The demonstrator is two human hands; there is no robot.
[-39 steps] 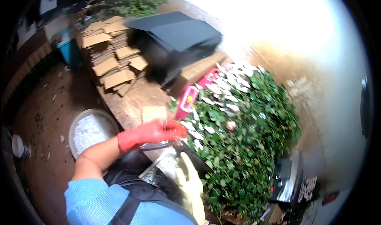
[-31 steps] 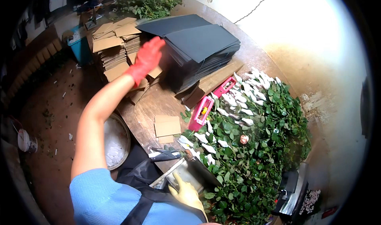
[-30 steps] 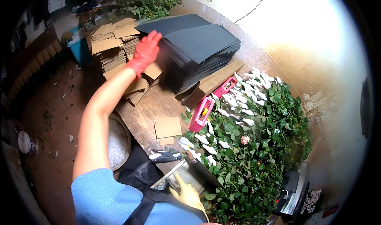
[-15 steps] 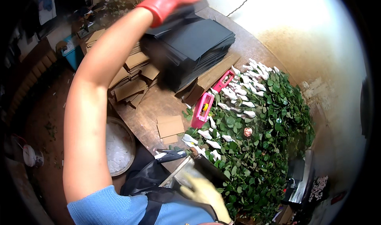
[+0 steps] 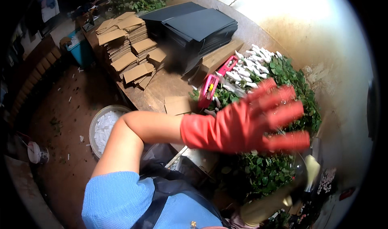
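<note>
My left hand (image 5: 258,118), in a red rubber glove, stretches over a heap of green-leaved flower stems (image 5: 299,95). Its fingers are spread and blurred, and I see no firm hold on anything. White-sleeved buds (image 5: 250,67) lie at the heap's far end, partly behind the glove. My right hand (image 5: 258,209), in a pale yellow glove, reaches low on the right beside the heap. Dark shapes and blur cover its fingers, so their grip is hidden. A pale yellow patch (image 5: 311,172) shows further up, perhaps part of that glove. Clear, shiny plastic glints near it.
Two pink tape dispensers (image 5: 209,89) stand left of the buds. Black sheets (image 5: 202,25) are piled behind, with brown cardboard pieces (image 5: 125,61) stacked beside them. A loose cardboard piece (image 5: 176,105) lies nearer. A tub of white pieces (image 5: 106,126) and a blue bin (image 5: 81,49) stand left.
My left hand has swung from above the black sheets down and right over the stems, its fingers now spread. My right hand has moved right, away from the table's near edge.
</note>
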